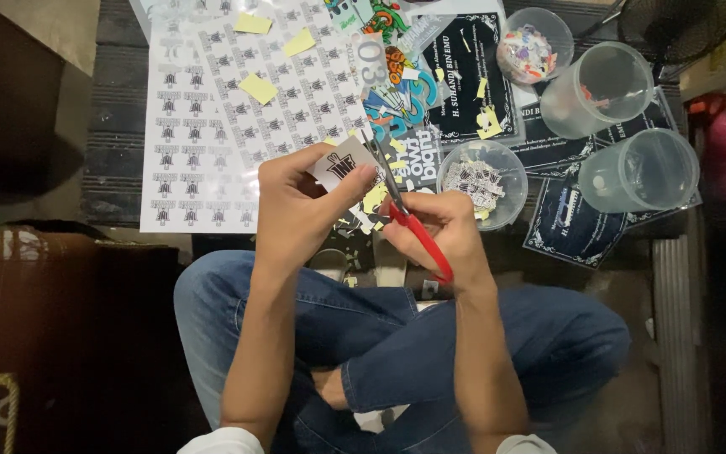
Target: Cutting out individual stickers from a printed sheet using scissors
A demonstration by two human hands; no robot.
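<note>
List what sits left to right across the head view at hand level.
White sticker sheet → left hand pinching a small sticker cutout → red-handled scissors in the right hand → clear cup of cut pieces → empty clear cup lying on its side.

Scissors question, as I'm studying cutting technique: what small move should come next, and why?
Probably close the scissors along the sticker's edge: the right hand has the blades at the small piece, which the left hand pinches taut.
</note>
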